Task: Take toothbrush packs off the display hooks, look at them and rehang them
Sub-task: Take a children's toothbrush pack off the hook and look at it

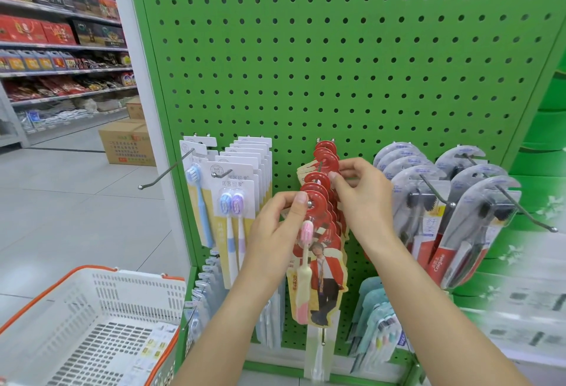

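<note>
The red toothbrush pack (pixel 318 266) hangs lengthwise at the hook's (pixel 311 203) tip, its round tab pinched by the nearer left hand (pixel 275 229), while the right hand (pixel 361 198) pinches the packs behind it, farther along the hook.

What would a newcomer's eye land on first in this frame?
Probably the big green pegboard filling the upper frame, then the two hands at its centre: the left hand pinches the front red toothbrush pack at its hook hole, the right hand fingers the packs behind. A white basket sits lower left.
</note>
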### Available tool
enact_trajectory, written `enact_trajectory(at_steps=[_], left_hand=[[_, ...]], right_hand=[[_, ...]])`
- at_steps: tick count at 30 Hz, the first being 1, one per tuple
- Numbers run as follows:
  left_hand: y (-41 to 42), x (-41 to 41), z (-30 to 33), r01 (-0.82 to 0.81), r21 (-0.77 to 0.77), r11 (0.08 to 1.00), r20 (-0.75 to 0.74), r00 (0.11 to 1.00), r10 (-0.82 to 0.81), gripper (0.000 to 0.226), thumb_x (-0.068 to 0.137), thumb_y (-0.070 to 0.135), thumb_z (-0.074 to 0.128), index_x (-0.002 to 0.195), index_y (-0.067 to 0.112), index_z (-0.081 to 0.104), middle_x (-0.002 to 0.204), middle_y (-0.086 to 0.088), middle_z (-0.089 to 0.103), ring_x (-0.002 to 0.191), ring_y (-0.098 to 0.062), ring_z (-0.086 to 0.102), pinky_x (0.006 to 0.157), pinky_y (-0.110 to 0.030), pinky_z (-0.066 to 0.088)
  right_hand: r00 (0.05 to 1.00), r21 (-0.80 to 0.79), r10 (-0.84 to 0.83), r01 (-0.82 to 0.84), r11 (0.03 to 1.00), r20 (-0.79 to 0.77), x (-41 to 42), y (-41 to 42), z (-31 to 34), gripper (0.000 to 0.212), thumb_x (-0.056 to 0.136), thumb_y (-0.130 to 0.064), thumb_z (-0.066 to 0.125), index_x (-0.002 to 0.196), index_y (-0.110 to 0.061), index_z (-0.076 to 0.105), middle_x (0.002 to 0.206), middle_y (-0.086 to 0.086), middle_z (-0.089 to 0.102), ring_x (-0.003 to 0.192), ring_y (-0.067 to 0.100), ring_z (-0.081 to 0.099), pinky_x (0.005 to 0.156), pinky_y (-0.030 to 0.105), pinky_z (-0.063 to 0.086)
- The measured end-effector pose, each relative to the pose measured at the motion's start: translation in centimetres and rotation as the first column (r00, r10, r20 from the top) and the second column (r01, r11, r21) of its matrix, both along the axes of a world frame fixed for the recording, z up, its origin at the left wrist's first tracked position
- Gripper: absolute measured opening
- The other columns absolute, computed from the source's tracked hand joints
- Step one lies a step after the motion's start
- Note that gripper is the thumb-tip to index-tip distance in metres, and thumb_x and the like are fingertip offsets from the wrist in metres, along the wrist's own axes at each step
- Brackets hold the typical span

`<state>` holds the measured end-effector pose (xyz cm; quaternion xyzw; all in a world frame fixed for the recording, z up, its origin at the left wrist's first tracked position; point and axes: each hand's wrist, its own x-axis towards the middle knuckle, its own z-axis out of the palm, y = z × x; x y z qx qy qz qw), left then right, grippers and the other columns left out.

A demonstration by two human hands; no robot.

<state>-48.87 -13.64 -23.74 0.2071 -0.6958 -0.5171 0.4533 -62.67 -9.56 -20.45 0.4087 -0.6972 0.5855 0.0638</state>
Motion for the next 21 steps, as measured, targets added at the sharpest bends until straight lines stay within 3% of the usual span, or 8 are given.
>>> enact_trajectory(at_steps=[3, 8, 12, 14, 17, 19, 21], left_hand=[[0.1, 0.1, -0.1, -0.008, -0.003, 1.0, 0.003, 1.0, 0.008, 0.037, 0.085, 0.062, 0.048, 0.096, 0.032, 0.065, 0.1, 0.005, 0.07, 0.099, -0.013, 0.066, 0.09, -0.039, 0.053], [0.5, 0.5, -0.2, -0.026, 0.005, 1.0, 0.002, 1.0, 0.026, 0.036, 0.09, 0.059, 0.051, 0.107, 0.03, 0.064, 0.106, 0.008, 0.069, 0.105, -0.013, 0.065, 0.096, -0.045, 0.051], [1.1, 0.9, -0.4, -0.044, 0.018, 0.999, 0.017, 0.999, 0.044, 0.042, 0.086, 0.061, 0.051, 0.116, 0.033, 0.06, 0.114, 0.011, 0.067, 0.111, -0.01, 0.062, 0.098, -0.043, 0.05], [1.5, 1.3, -0.6, -0.061, 0.007, 0.998, 0.028, 0.998, 0.061, 0.042, 0.087, 0.06, 0.049, 0.119, 0.035, 0.058, 0.118, 0.013, 0.065, 0.113, -0.008, 0.061, 0.099, -0.042, 0.05], [2.7, 2.2, -1.1, -0.168, -0.022, 0.986, -0.048, 0.985, 0.167, 0.031, 0.095, 0.047, 0.051, 0.119, 0.03, 0.06, 0.113, 0.017, 0.066, 0.11, -0.001, 0.06, 0.095, -0.028, 0.049], [3.6, 2.9, -1.8, -0.28, -0.015, 0.96, -0.142, 0.951, 0.275, 0.013, 0.099, 0.027, 0.053, 0.106, 0.026, 0.065, 0.099, 0.024, 0.067, 0.093, 0.008, 0.06, 0.081, -0.011, 0.045], [4.3, 3.4, -2.7, -0.339, 0.008, 0.941, -0.181, 0.925, 0.335, 0.016, 0.099, 0.017, 0.053, 0.095, 0.027, 0.065, 0.088, 0.025, 0.066, 0.081, 0.008, 0.057, 0.072, -0.008, 0.042]], right_hand=[[1.0, -0.033, -0.015, 0.014, 0.999, -0.016, 0.8, 1.2, 0.2, 0.006, 0.091, -0.02, 0.063, 0.096, -0.023, 0.062, 0.083, -0.02, 0.06, 0.08, -0.002, 0.06, 0.077, 0.022, 0.052], [0.981, -0.11, -0.104, 0.087, 0.99, -0.161, 2.2, 3.8, -0.6, 0.011, 0.094, -0.025, 0.056, 0.105, -0.021, 0.058, 0.089, -0.012, 0.061, 0.082, 0.009, 0.059, 0.076, 0.032, 0.048], [0.963, -0.246, -0.162, 0.106, 0.963, -0.217, 2.7, 5.9, -1.5, 0.012, 0.094, -0.021, 0.056, 0.103, -0.015, 0.06, 0.085, -0.005, 0.062, 0.073, 0.006, 0.055, 0.067, 0.017, 0.043], [0.965, -0.312, -0.16, 0.089, 0.946, -0.208, 3.0, 7.3, -1.7, 0.01, 0.091, -0.022, 0.055, 0.099, -0.019, 0.061, 0.083, -0.007, 0.062, 0.071, 0.007, 0.054, 0.066, 0.021, 0.045], [0.985, -0.39, -0.049, -0.021, 0.921, -0.168, 3.8, 9.4, -2.5, 0.011, 0.09, -0.019, 0.057, 0.095, -0.028, 0.058, 0.082, -0.02, 0.06, 0.072, 0.003, 0.057, 0.067, 0.019, 0.047], [0.988, -0.403, 0.104, -0.14, 0.905, -0.109, 4.4, 10.6, -3.3, 0.016, 0.089, -0.017, 0.057, 0.093, -0.033, 0.057, 0.08, -0.021, 0.064, 0.073, 0.0, 0.059, 0.068, 0.017, 0.048], [0.975, -0.365, 0.22, -0.21, 0.907, -0.014, 5.0, 11.2, -4.8, 0.016, 0.088, -0.018, 0.058, 0.092, -0.034, 0.061, 0.081, -0.015, 0.067, 0.074, 0.005, 0.062, 0.069, 0.025, 0.051]])
